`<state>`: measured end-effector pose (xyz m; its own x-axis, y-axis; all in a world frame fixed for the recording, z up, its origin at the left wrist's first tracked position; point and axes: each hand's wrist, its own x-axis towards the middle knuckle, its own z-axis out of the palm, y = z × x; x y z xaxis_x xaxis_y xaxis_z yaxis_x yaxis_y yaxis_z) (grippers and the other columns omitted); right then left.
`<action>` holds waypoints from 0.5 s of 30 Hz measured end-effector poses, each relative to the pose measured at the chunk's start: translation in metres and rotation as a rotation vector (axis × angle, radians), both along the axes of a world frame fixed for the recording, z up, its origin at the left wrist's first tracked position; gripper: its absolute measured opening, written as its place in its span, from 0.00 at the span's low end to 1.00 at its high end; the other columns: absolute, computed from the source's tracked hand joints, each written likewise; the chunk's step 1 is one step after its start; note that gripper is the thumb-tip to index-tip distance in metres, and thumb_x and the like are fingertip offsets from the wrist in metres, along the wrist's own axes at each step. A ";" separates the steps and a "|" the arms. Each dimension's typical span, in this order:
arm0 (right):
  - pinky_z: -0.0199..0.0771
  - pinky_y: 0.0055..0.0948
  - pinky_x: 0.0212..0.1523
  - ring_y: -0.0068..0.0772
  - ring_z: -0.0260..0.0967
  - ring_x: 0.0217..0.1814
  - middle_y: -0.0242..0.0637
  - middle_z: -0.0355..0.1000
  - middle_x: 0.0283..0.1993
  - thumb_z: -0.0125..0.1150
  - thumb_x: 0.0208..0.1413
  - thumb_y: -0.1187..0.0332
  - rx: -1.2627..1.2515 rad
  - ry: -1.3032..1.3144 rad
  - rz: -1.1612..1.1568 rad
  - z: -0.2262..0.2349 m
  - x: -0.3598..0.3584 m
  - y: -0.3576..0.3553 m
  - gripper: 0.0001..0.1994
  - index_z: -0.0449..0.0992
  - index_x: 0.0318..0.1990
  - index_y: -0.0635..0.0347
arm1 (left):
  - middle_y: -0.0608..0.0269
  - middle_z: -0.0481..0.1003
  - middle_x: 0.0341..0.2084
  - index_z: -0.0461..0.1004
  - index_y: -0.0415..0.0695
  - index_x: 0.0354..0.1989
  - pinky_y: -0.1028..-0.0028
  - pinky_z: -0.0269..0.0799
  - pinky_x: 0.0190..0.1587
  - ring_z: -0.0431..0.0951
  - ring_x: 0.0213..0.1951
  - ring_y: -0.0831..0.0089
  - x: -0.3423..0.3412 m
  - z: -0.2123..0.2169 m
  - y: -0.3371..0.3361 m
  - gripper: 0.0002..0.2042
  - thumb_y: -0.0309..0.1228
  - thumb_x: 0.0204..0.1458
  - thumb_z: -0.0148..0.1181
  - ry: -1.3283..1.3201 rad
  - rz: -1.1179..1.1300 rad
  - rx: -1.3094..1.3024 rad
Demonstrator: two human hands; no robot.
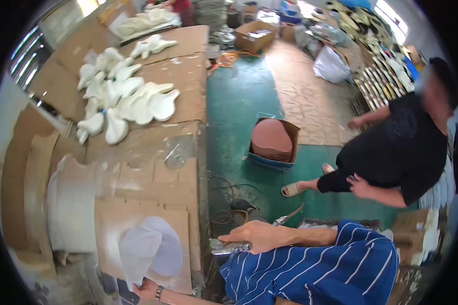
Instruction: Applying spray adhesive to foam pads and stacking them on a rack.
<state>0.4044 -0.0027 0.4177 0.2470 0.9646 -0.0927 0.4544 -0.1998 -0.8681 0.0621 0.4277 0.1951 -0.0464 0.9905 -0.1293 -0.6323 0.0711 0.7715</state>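
Observation:
My right hand (262,236) is wrapped round a metal spray gun (233,248) held beside the table edge, its nozzle end toward the table. A hose fitting (280,221) shows just behind the hand. Low on the left, my left hand (146,288), with a band at the wrist, pinches the near corner of a thin white sheet piece (140,249). That piece partly overlaps a rounded pale lilac-white piece (168,254). Both rest on a cardboard sheet (107,213) whitened in places. The tip of the gun is apart from the pieces.
Cream moulded pieces (130,94) crowd the far part of the cardboard-covered table (188,66). An open box (272,163) of reddish-brown rounded sheets stands on the green floor. On the right, a person in black (392,142) walks past stacked goods. Hoses (234,185) lie by the table.

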 end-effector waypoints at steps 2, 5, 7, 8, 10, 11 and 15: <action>0.75 0.44 0.55 0.56 0.74 0.56 0.51 0.76 0.55 0.66 0.44 0.73 0.007 -0.014 0.023 0.000 -0.008 0.009 0.37 0.69 0.68 0.60 | 0.41 0.77 0.52 0.75 0.31 0.50 0.48 0.77 0.56 0.78 0.53 0.48 -0.005 0.049 -0.024 0.21 0.35 0.53 0.60 0.516 0.162 0.354; 0.76 0.41 0.58 0.53 0.76 0.56 0.50 0.78 0.55 0.69 0.51 0.70 -0.003 0.066 0.006 0.010 -0.019 0.023 0.29 0.74 0.64 0.58 | 0.43 0.75 0.58 0.75 0.33 0.52 0.49 0.74 0.61 0.76 0.59 0.52 -0.051 0.065 -0.038 0.27 0.42 0.49 0.58 -0.080 0.139 -0.103; 0.78 0.39 0.54 0.52 0.80 0.53 0.53 0.79 0.53 0.73 0.52 0.73 0.060 0.028 0.093 0.002 -0.042 0.045 0.24 0.78 0.57 0.63 | 0.48 0.78 0.51 0.76 0.38 0.50 0.50 0.72 0.59 0.76 0.56 0.53 -0.104 0.059 -0.099 0.24 0.39 0.45 0.58 -0.193 0.434 -0.184; 0.78 0.35 0.53 0.47 0.81 0.52 0.53 0.79 0.53 0.72 0.51 0.75 -0.014 0.003 0.058 -0.004 -0.046 0.044 0.24 0.78 0.58 0.65 | 0.54 0.78 0.44 0.76 0.42 0.42 0.54 0.74 0.55 0.77 0.51 0.56 -0.046 0.105 -0.115 0.17 0.36 0.43 0.59 -0.241 0.432 -0.126; 0.75 0.29 0.51 0.31 0.78 0.48 0.46 0.82 0.49 0.69 0.54 0.78 -0.100 0.109 -0.028 -0.015 -0.058 0.040 0.24 0.77 0.60 0.66 | 0.62 0.76 0.35 0.75 0.45 0.35 0.62 0.74 0.49 0.76 0.40 0.62 -0.056 0.093 -0.124 0.11 0.27 0.40 0.59 -0.236 0.529 0.044; 0.74 0.25 0.49 0.24 0.75 0.45 0.38 0.81 0.45 0.67 0.56 0.78 -0.125 0.188 -0.042 -0.011 -0.064 0.047 0.23 0.77 0.61 0.67 | 0.64 0.75 0.32 0.75 0.44 0.33 0.62 0.75 0.48 0.77 0.38 0.63 -0.028 0.150 -0.139 0.09 0.25 0.40 0.59 -0.432 0.421 -0.055; 0.73 0.22 0.47 0.21 0.72 0.41 0.33 0.78 0.40 0.64 0.58 0.77 -0.187 0.142 0.290 -0.039 -0.085 0.080 0.24 0.75 0.63 0.66 | 0.60 0.77 0.43 0.73 0.42 0.53 0.57 0.76 0.52 0.78 0.47 0.60 -0.084 0.180 -0.200 0.24 0.24 0.42 0.52 -0.645 0.313 0.087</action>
<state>0.3192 0.0775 0.3785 -0.0624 0.9556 -0.2880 0.3934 -0.2416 -0.8870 -0.0222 0.2281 0.3752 -0.2709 0.9513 -0.1475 -0.9444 -0.2330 0.2320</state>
